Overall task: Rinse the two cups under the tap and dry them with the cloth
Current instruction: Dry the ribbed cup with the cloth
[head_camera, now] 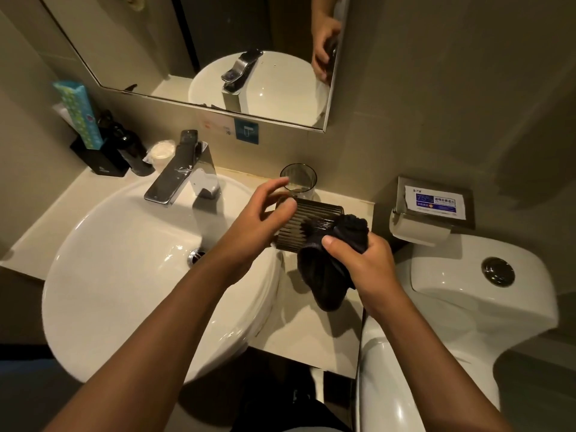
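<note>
Dark cloth hides ribbed cup mouth; second cup half-hidden

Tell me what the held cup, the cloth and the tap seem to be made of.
The ribbed cup looks like tinted clear glass or plastic: grooved and see-through. The cloth looks like soft dark fabric, bunched in folds. The tap looks like polished chromed metal with mirror-like reflections.
</note>
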